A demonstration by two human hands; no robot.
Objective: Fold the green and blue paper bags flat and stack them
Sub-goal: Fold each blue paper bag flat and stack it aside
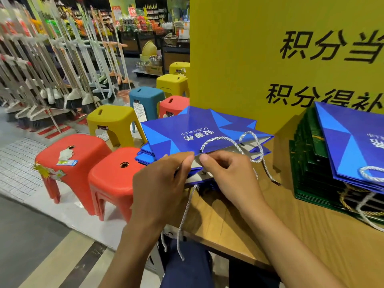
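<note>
A blue paper bag (195, 132) with white lettering and grey rope handles lies on top of a pile of blue bags (145, 156) at the left end of the wooden table (239, 225). My left hand (162, 188) and my right hand (230, 175) both pinch this top bag's near open edge, thumbs almost touching. One rope handle (228, 142) loops over the bag; another cord (185, 221) hangs off the table edge. At the right stands a stack of folded green bags (311, 169) with a flat blue bag (353, 142) on top.
A tall yellow board with black characters (270, 59) stands behind the table. Red, yellow and blue plastic stools (116, 175) crowd the floor to the left. Brooms and mops (52, 69) line a rack along the aisle. My dark trouser leg (187, 267) shows under the table edge.
</note>
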